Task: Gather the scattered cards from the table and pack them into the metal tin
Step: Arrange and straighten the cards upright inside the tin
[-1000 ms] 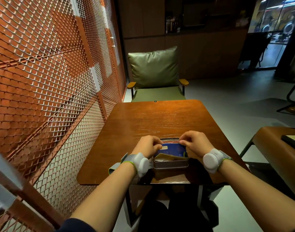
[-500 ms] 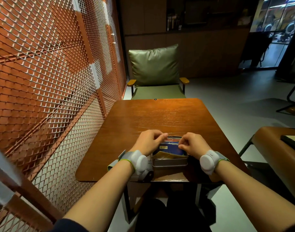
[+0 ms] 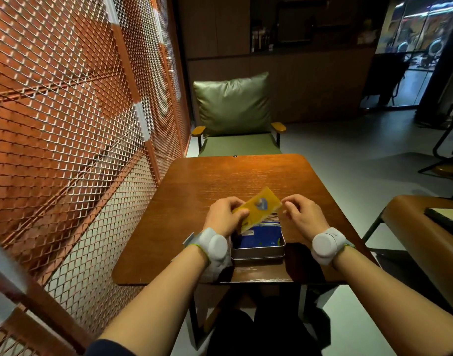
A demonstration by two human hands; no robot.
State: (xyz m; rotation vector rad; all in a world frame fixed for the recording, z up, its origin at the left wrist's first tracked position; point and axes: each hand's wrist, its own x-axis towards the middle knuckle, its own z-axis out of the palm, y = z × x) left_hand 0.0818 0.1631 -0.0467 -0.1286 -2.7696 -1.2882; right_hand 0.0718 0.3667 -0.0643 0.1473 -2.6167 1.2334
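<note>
— Report, starting left of the tin.

— Copper mesh screen (image 3: 66, 129) stands left of the tin (image 3: 257, 249). The left hand (image 3: 224, 217), at the tin's left rim, pinches a yellow card (image 3: 257, 208) by its near corner; the card is tilted, raised above the tin's far end.

— And the tin itself?

— Open, on the worktop (image 3: 194, 201) near its front edge. Blue cards (image 3: 256, 238) lie inside it.

— Right of the tin?

— The right hand (image 3: 303, 217) hovers there, fingers (image 3: 288, 201) loosely curled, holding nothing, just beside the card's far corner. A green chair (image 3: 235, 111) stands beyond the tin.
</note>
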